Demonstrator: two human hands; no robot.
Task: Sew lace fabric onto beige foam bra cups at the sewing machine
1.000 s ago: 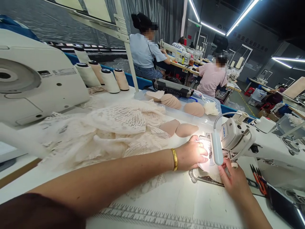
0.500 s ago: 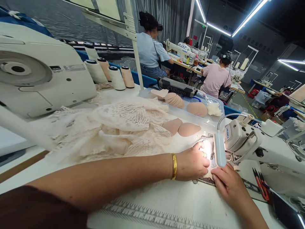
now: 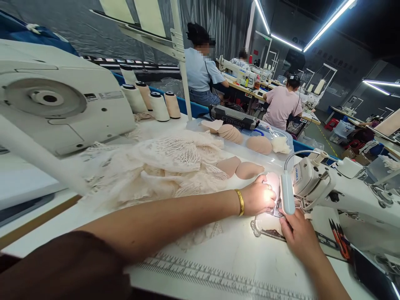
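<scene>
A pale pink fabric piece (image 3: 272, 180) lies under the bright lamp at the needle area of a white sewing machine (image 3: 331, 183). My left hand (image 3: 258, 197), with a gold bangle at the wrist, has its fingers bent and closed on this piece. From the right, my right hand (image 3: 298, 231) pinches near the lower edge of the same work, close to the presser foot. The white lamp head (image 3: 287, 194) hides part of the needle area and some fingertips. Two beige cup pieces (image 3: 249, 170) lie just beyond my left hand.
Cream lace fabric (image 3: 162, 166) is heaped left of my forearm. Behind it stand thread cones (image 3: 159, 106) and a clear tray (image 3: 215, 143) with beige cup pieces. Red-handled snips (image 3: 340, 241) and a dark phone-like object (image 3: 370, 266) lie at right. Printed ruler markings (image 3: 218, 277) run along the front. Co-workers sit beyond.
My left hand has moved slightly away from me, along with the pink piece, which now shows more beyond my fingers. More of the plate's near end is uncovered. The view has shifted slightly.
</scene>
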